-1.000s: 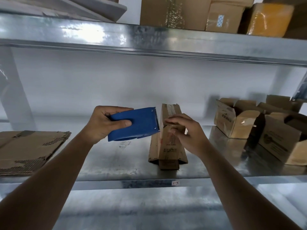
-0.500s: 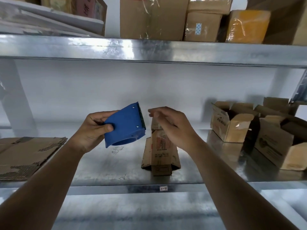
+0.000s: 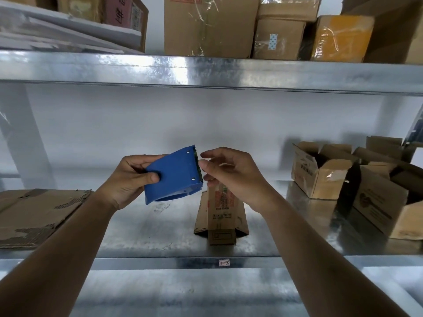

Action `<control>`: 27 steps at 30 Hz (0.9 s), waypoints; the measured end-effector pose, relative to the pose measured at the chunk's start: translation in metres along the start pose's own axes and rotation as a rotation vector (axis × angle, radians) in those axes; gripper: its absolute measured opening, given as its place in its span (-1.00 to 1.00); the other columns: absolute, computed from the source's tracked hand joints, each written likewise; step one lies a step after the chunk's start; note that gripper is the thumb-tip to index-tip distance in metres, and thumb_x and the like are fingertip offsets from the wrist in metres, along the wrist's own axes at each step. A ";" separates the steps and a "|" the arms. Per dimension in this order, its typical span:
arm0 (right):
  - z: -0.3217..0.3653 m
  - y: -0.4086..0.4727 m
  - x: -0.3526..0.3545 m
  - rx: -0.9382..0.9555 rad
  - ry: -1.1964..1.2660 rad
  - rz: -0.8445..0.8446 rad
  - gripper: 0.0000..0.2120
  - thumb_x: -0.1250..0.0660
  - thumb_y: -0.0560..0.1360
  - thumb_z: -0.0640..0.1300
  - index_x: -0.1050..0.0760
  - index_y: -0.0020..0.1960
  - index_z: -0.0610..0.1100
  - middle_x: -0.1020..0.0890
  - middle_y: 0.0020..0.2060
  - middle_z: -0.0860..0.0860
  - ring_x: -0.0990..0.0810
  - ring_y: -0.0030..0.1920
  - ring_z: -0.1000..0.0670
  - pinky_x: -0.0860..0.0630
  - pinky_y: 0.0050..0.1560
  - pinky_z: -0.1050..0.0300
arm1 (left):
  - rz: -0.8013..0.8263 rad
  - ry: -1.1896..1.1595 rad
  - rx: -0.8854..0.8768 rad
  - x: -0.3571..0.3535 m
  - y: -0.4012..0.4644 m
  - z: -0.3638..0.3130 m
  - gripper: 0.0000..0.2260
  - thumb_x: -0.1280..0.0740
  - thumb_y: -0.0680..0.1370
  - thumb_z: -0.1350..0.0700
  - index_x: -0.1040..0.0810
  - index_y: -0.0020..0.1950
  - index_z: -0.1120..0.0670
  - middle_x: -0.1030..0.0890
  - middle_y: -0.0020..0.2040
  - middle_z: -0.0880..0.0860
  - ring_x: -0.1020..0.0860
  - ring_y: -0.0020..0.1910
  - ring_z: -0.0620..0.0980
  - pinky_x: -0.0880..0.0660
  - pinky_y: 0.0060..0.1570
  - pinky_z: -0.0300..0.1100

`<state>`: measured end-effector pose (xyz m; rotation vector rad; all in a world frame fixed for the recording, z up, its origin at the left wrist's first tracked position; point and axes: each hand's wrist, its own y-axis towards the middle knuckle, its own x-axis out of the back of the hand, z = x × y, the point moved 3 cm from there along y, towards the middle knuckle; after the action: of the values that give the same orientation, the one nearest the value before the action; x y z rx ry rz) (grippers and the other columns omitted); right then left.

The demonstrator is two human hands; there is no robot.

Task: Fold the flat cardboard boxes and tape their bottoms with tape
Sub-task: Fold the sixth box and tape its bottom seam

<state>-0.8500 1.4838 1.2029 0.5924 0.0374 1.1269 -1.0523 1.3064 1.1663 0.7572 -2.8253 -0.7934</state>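
L hand [image 3: 128, 179] grips tape dispenser [image 3: 174, 177] | R hand [image 3: 233, 177] fingertips pinching at its blade edge

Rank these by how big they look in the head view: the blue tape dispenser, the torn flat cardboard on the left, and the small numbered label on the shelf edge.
1. Torn flat cardboard
2. Blue tape dispenser, though it is nearer the camera
3. Numbered label

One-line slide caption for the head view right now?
Left hand grips blue tape dispenser; right hand reaches its serrated edge above a folded box on the metal shelf.
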 end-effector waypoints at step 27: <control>-0.015 -0.011 0.007 -0.111 0.075 -0.191 -0.82 -0.47 0.53 -0.40 -0.68 0.09 -0.23 -0.76 -0.14 -0.11 -0.76 -0.18 -0.09 -0.71 -0.12 0.05 | 0.023 0.157 0.003 -0.006 0.010 -0.021 -0.44 -0.74 0.16 -0.09 -0.77 0.13 -0.03 -0.73 0.16 0.13 -0.70 0.15 0.08 -0.65 0.11 -0.09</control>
<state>-0.8425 1.4926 1.1869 0.4378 0.0940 0.9582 -1.0465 1.3075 1.1898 0.7505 -2.6918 -0.6944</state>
